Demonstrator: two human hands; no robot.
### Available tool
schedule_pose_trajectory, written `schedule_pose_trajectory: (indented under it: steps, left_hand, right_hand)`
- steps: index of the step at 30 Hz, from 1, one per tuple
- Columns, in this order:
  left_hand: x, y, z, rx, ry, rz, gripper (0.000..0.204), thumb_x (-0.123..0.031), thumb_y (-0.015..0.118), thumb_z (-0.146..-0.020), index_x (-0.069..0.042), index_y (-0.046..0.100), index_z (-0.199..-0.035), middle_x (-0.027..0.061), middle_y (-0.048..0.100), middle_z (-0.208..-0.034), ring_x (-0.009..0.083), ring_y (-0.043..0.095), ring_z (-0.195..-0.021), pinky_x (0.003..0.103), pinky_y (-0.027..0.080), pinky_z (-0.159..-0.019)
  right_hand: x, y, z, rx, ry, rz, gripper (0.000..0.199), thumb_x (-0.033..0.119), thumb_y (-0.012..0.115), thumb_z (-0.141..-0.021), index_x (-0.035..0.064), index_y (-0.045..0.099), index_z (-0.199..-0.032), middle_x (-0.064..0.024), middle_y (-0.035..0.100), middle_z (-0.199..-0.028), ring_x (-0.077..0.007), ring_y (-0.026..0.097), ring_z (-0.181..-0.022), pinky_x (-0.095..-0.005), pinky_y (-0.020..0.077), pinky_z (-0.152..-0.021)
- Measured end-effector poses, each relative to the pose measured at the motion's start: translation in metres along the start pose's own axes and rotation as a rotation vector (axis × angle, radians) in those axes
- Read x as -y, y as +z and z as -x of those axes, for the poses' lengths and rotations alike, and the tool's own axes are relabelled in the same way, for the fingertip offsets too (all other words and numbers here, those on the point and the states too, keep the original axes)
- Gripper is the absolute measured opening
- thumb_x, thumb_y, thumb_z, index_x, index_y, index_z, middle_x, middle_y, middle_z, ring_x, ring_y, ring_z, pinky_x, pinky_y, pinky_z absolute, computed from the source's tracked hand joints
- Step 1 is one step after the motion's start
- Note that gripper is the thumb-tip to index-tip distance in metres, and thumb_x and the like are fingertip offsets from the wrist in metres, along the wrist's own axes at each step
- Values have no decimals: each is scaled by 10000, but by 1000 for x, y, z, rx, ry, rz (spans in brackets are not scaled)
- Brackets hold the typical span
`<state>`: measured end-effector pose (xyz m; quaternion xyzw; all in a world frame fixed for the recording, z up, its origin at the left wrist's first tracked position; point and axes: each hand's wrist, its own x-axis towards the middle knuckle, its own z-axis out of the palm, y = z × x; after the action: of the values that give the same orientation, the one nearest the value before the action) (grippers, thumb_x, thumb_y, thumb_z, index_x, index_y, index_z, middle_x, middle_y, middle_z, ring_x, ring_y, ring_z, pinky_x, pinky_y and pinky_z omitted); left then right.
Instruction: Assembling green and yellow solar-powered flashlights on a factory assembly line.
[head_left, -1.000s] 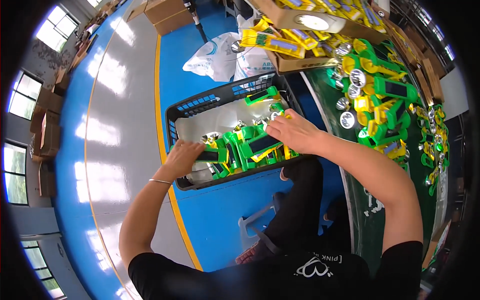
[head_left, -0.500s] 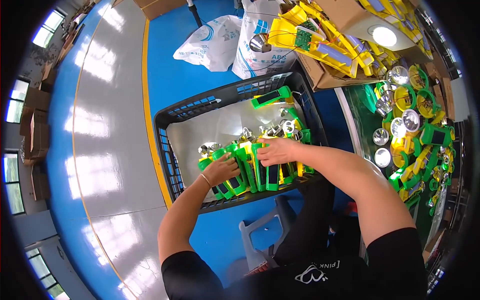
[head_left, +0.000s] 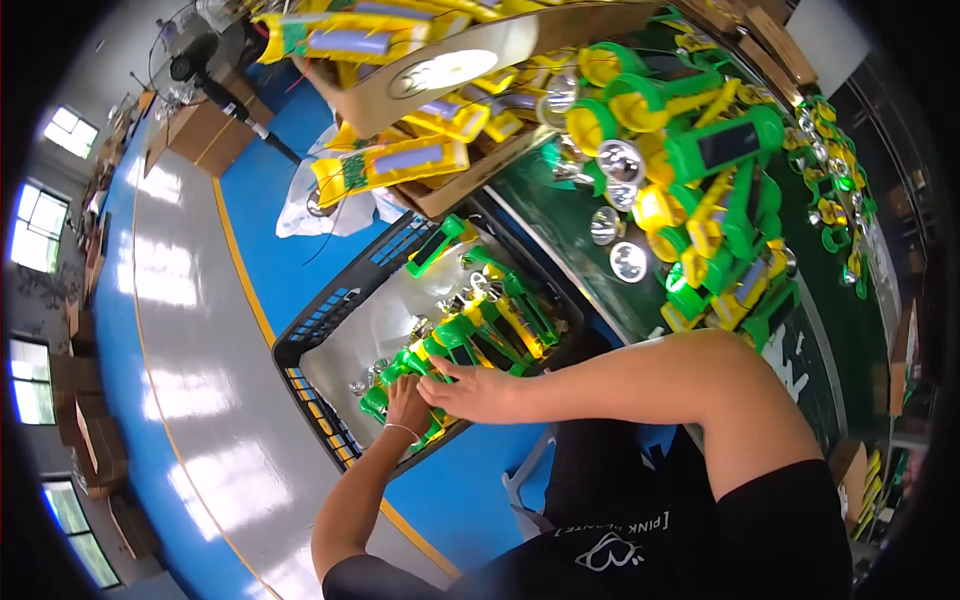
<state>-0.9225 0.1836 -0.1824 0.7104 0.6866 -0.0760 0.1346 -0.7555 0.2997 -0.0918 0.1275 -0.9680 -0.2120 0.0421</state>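
A row of green and yellow flashlight housings [head_left: 470, 340] with dark panels and shiny reflectors lies along the near side of a black plastic crate [head_left: 318, 318]. My left hand [head_left: 405, 408] rests on the housings at the row's near left end, fingers stretched forward and partly hidden. Right beside it, my right hand [head_left: 468, 392] has its fingers extended toward the left hand and its thumb raised apart. It touches the near edge of the row and grips nothing that shows. One more flashlight housing [head_left: 436, 248] lies by the crate's far side.
A cardboard box [head_left: 455, 190] heaped with yellow parts overhangs the crate's far side. To the right, a green worktable [head_left: 560, 235] carries piled housings [head_left: 725, 150] and loose reflectors [head_left: 628, 262]. Behind the crate is a white sack [head_left: 315, 205]; a stool [head_left: 530, 475] stands near my legs.
The view has swung to the right, showing more of the worktable. My right hand has moved left along the row and now sits against my left hand, its fingers straighter.
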Motion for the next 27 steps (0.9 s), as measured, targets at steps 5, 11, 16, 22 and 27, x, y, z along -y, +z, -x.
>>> schedule_pose_trajectory:
  steps: [5, 11, 16, 22, 27]
  left_hand:
    - [-92, -26, -43, -368, -389, 649, 368, -155, 568, -678, 13, 452, -984, 189, 464, -914, 351, 440, -931, 407, 368, -794]
    - [-168, -193, -51, -1074, 177, 406, 301, -79, 530, -730, 45, 434, -988, 181, 425, -976, 286, 418, -836, 338, 376, -709]
    - [-390, -335, -92, -943, 1103, 218, 371, -24, 559, -649, 26, 468, -1005, 189, 466, -962, 338, 454, -860, 418, 363, -767]
    - [-619, -304, -264, -492, 1078, 140, 358, -120, 632, -670, -15, 507, -989, 167, 521, -985, 338, 490, -925, 410, 404, -820]
    - [-694, -247, -357, -606, 897, -4, 220, -138, 603, -687, -46, 527, -872, 121, 526, -847, 290, 526, -838, 394, 453, -697]
  right_hand:
    - [-21, -119, 118, -432, 269, -345, 231, 168, 487, -756, 53, 585, -930, -97, 496, -1050, -230, 399, -1099, -451, 278, -930]
    - [-101, -212, 353, -582, 1008, -190, 250, 141, 581, -752, 20, 511, -960, -119, 501, -1021, -291, 470, -954, -402, 382, -808]
    - [-48, -187, 634, -213, 1697, 142, 256, 67, 595, -620, 24, 524, -863, -159, 522, -904, -346, 472, -887, -423, 384, -784]
    - [-35, -151, 765, -11, 2382, -154, 352, 262, 574, -727, -13, 514, -937, -220, 574, -926, -367, 559, -866, -420, 458, -751]
    - [-83, -136, 782, -133, 2670, -467, 505, 282, 663, -670, -41, 486, -1016, -226, 559, -1017, -332, 553, -959, -389, 460, -811]
